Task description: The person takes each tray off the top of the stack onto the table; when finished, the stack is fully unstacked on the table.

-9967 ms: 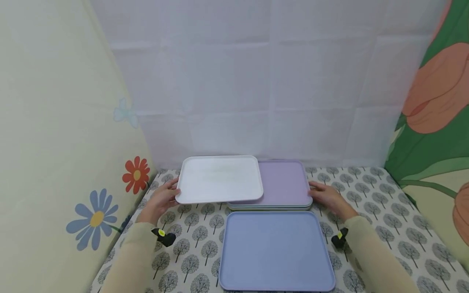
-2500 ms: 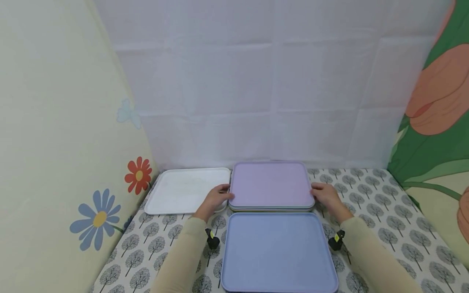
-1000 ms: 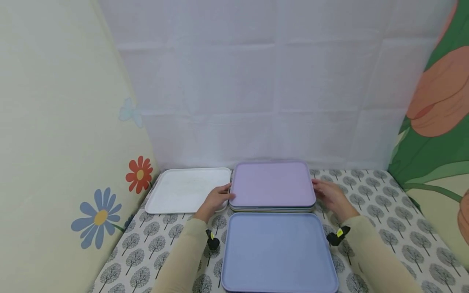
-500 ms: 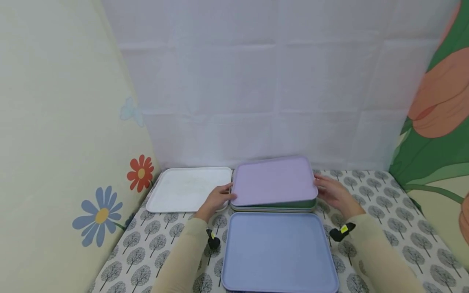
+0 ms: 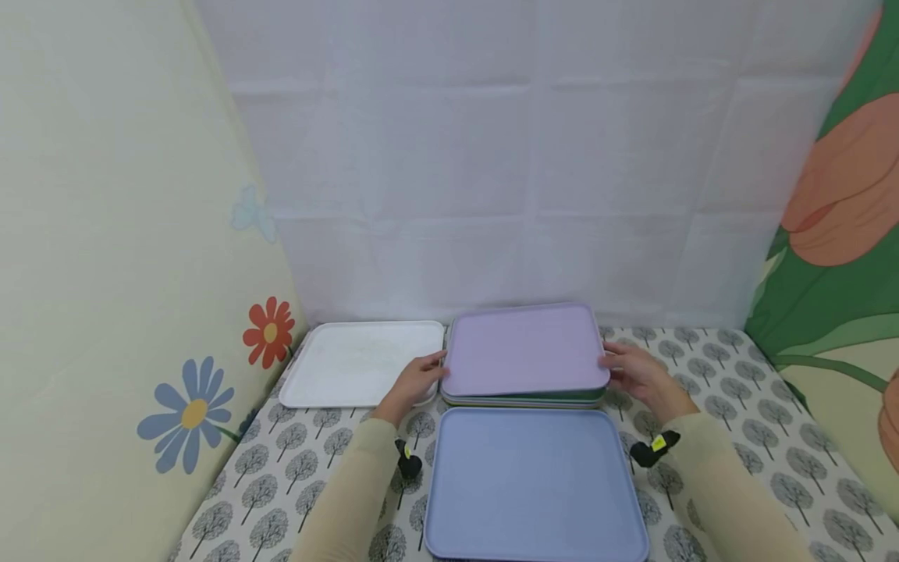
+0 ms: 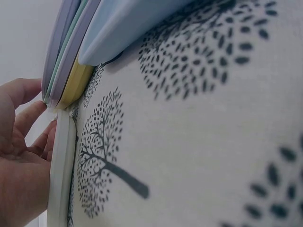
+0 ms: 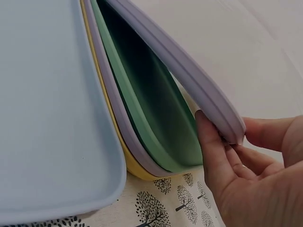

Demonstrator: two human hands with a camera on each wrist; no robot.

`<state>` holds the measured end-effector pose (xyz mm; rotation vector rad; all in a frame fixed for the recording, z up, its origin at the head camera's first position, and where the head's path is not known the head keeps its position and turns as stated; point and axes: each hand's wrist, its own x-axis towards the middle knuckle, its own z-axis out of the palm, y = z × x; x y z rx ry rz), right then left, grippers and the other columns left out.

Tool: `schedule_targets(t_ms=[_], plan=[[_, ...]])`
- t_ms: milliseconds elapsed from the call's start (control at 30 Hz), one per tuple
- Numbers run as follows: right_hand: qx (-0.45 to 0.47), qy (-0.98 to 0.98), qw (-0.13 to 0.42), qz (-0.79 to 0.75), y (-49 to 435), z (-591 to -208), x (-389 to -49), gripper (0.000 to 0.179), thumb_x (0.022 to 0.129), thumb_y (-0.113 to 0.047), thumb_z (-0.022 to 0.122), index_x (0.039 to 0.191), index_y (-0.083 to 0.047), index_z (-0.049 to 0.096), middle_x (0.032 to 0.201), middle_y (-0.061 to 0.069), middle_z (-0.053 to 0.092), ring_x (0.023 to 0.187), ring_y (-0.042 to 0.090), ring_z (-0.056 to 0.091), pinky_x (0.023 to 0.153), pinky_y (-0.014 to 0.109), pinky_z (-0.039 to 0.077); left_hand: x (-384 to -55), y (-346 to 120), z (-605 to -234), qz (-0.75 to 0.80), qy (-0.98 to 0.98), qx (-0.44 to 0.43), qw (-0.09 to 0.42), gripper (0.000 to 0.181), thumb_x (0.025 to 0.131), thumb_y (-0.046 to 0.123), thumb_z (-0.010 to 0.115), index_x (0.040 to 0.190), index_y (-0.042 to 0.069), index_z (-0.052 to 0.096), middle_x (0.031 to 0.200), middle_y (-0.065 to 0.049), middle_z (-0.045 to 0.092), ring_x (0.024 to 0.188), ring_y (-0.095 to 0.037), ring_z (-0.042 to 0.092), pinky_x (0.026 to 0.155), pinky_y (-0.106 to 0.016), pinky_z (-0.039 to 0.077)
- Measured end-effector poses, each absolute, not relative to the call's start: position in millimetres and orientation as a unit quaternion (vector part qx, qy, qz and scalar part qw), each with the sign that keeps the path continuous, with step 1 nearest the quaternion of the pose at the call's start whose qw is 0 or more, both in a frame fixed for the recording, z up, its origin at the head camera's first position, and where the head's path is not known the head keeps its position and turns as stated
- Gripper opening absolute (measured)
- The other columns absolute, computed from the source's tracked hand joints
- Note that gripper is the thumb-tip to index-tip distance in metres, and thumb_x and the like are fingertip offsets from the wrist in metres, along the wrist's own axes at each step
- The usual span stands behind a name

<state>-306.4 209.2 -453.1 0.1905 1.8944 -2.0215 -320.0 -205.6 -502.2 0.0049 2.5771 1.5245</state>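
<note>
A lilac tray (image 5: 527, 351) on top of a stack is tilted, its right side raised off the green tray (image 7: 182, 142) below. My right hand (image 5: 642, 378) pinches its right edge, thumb on one face and fingers on the other, as the right wrist view shows. At the opposite edge my left hand (image 5: 412, 384) pinches the lilac tray's rim between thumb and forefinger; its other fingers lie by the white tray (image 5: 361, 363). Under the green tray are another lilac tray (image 7: 128, 127) and a yellow tray (image 6: 75, 82).
A blue tray (image 5: 537, 484) lies in front of the stack. The white tray lies on the left, close beside the stack. A tree-print cloth (image 5: 730, 421) covers the table. Behind hangs a white sheet (image 5: 449, 172), with patterned cloths at both sides.
Ten seconds ago the left hand held the white tray over the stack; now it lies left. The right hand has raised the lilac tray's right side, which has dipped slightly since half a second ago.
</note>
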Motion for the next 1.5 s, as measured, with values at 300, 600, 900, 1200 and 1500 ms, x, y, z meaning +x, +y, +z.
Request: schedule_targets(t_ms=[300,600,900,1200,1500], plan=[[0.071,0.656,0.167,-0.733,224.2,-456.2,-301.9,0.068,0.101,0.000,0.056,0.159,-0.002,0.021,0.112,0.003,0.063,0.087,0.012,0.064,0.076,0.026,0.058,-319.0,-203.5,-500.2,0.481,0.874,0.002,0.068,0.058,0.097,0.024,0.063,0.152,0.013,0.048,0.145,-0.020,0.055,0.133,-0.037,0.051,0.115,-0.054,0.036],[0.064,0.665,0.161,-0.727,243.1,-459.5,-297.8,0.068,0.102,-0.004,0.057,0.159,-0.003,0.020,0.100,-0.010,0.064,0.088,0.010,0.065,0.079,0.026,0.058,-318.5,-203.3,-497.9,0.471,0.879,-0.001,0.068,0.064,0.092,0.020,0.068,0.152,0.011,0.047,0.141,-0.018,0.056,0.127,-0.034,0.053,0.112,-0.053,0.040],[0.077,0.664,0.157,-0.727,254.7,-459.5,-296.5,0.070,0.101,-0.005,0.059,0.160,-0.004,0.020,0.095,-0.013,0.065,0.089,0.010,0.064,0.079,0.027,0.058,-319.3,-202.6,-498.9,0.475,0.877,-0.002,0.070,0.063,0.093,0.018,0.068,0.152,0.010,0.047,0.140,-0.017,0.058,0.126,-0.033,0.055,0.110,-0.052,0.043],[0.065,0.663,0.162,-0.728,267.5,-456.4,-294.4,0.074,0.100,-0.006,0.061,0.160,-0.004,0.016,0.093,-0.014,0.067,0.087,0.010,0.065,0.078,0.026,0.058,-317.5,-201.9,-497.7,0.473,0.878,-0.003,0.074,0.063,0.093,0.018,0.068,0.152,0.009,0.047,0.140,-0.016,0.057,0.125,-0.032,0.055,0.110,-0.051,0.043],[0.085,0.663,0.156,-0.727,281.3,-456.3,-291.8,0.078,0.099,-0.008,0.063,0.160,-0.006,0.014,0.092,-0.017,0.066,0.087,0.009,0.064,0.077,0.026,0.057,-316.4,-201.4,-498.0,0.470,0.879,-0.006,0.078,0.064,0.093,0.018,0.068,0.152,0.009,0.046,0.140,-0.017,0.057,0.125,-0.033,0.054,0.109,-0.052,0.043]])
